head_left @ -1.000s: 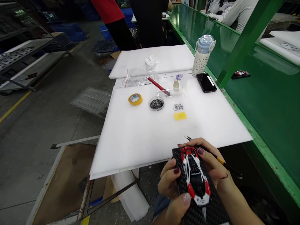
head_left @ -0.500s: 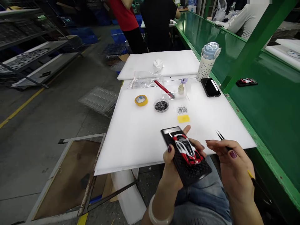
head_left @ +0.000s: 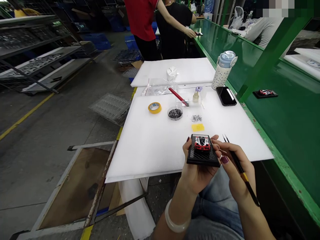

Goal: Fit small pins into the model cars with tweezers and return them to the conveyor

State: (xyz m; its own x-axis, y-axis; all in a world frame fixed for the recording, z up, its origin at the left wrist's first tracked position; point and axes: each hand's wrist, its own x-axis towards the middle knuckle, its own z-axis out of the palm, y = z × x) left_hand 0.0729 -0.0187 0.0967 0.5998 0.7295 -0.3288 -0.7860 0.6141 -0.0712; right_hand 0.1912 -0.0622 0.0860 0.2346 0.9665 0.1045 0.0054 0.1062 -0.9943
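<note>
Your left hand [head_left: 197,178] cradles a black carbon-pattern display base [head_left: 203,160] just above your lap, near the front edge of the white foam sheet [head_left: 147,153]. Its fingers curl beneath the base and its thumb rests against the left edge. A red-and-white model car [head_left: 202,144] sits on top of the base, with its nose turned away from you.

Your right hand [head_left: 231,175] holds black tweezers with a yellow band [head_left: 241,169], fingers closed around the shaft like a pen. The tweezer tips [head_left: 225,137] stand slightly apart, just to the right of the car and not touching it. One right fingertip reaches the base's right edge, though you can't tell whether it presses there.

You appear to be at a holding stage, with the model presented and the tweezers ready but not yet on the car. This pose calls for keeping the base level and steady in your left hand, since any close work with those fine tips would depend on it.

Ahead on the foam lie a small dish of dark parts [head_left: 175,113], a loose pile of dark pins [head_left: 196,118], and a yellow note [head_left: 198,127].
</note>
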